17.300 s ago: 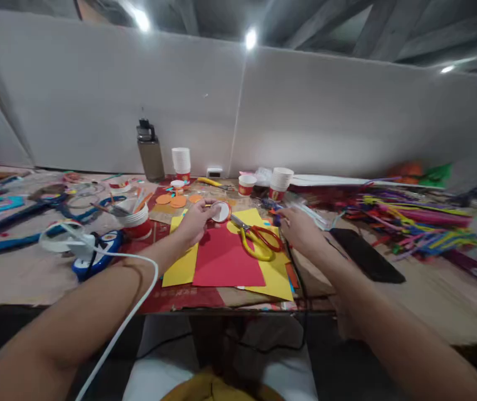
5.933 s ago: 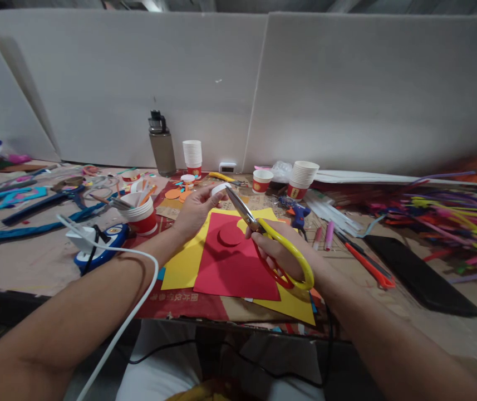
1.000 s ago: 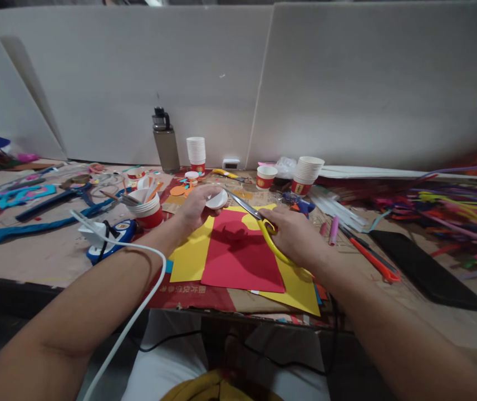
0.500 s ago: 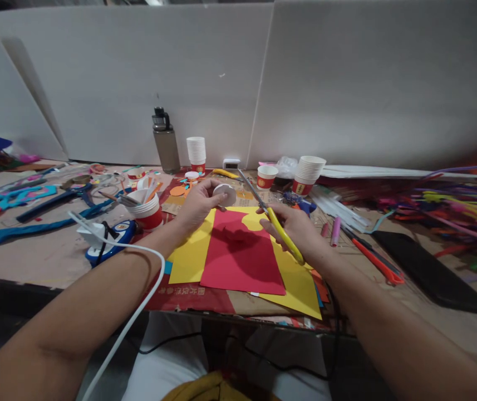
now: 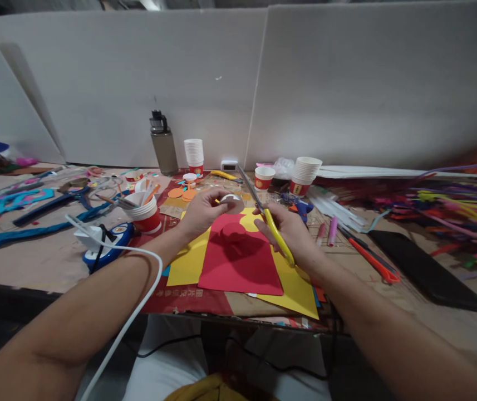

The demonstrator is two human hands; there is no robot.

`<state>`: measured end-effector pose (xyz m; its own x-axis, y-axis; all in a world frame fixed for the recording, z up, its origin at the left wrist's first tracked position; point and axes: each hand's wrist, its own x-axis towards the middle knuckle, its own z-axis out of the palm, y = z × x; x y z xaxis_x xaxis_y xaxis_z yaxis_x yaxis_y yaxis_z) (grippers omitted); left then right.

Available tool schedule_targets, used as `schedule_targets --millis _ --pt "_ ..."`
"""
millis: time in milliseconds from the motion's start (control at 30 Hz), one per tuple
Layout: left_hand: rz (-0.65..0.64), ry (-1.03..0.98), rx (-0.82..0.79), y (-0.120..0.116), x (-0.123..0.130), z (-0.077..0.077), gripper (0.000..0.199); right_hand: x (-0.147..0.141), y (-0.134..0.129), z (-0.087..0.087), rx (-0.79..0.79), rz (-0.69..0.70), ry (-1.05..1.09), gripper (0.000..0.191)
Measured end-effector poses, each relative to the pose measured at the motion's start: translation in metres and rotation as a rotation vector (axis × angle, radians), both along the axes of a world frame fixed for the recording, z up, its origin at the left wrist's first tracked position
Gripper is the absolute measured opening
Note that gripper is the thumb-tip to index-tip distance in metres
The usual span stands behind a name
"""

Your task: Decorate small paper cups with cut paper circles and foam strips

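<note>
My left hand (image 5: 205,213) pinches a small round white disc (image 5: 233,204) by its left edge and holds it above the paper. In my right hand (image 5: 286,231) is a pair of scissors (image 5: 279,236) with yellow handles, its blades pointing up and away, to the right of the disc. Below both hands lies a red sheet of paper (image 5: 240,273), partly covering yellow sheets (image 5: 300,295). A cut-edged yellow piece (image 5: 249,223) rests near the top of the red sheet.
Left of the paper stand a cup of pens (image 5: 145,217) and a blue-and-white device (image 5: 115,242) with a white cable. Behind are a bottle (image 5: 163,147) and stacked paper cups (image 5: 194,156). Orange-handled scissors (image 5: 375,262), a black slab (image 5: 426,267) and pipe cleaners (image 5: 463,217) lie right.
The disc has tilted flatter and dropped slightly, shifting a little right with my left hand. The scissors in my right hand have moved slightly left, closer to the disc.
</note>
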<state>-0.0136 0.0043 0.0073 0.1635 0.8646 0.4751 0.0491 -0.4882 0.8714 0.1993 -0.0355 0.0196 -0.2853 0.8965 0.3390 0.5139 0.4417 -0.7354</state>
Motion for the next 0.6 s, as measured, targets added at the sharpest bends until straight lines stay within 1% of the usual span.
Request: schedule_targets --millis 133,233,300,367,467,600 --pt "0.075 0.048 0.092 -0.003 0.000 0.003 0.012 0.003 0.007 -0.003 0.143 -0.022 -0.060 0.032" --pt "0.090 0.086 0.131 -0.003 -0.002 0.006 0.014 0.007 0.011 -0.002 0.259 -0.048 -0.129 0.038" --pt "0.058 0.081 0.089 -0.002 -0.004 0.008 0.019 0.009 0.011 0.000 0.342 -0.056 -0.203 0.038" --pt "0.016 0.049 0.017 -0.002 -0.005 0.008 0.024 0.011 0.010 0.002 0.392 -0.056 -0.280 0.037" --pt "-0.041 0.005 -0.053 -0.001 -0.007 0.009 0.025 0.014 0.008 0.004 0.415 -0.093 -0.411 0.036" --pt "-0.051 -0.021 -0.082 0.001 -0.010 0.011 0.022 0.017 0.007 0.007 0.418 -0.161 -0.561 0.037"
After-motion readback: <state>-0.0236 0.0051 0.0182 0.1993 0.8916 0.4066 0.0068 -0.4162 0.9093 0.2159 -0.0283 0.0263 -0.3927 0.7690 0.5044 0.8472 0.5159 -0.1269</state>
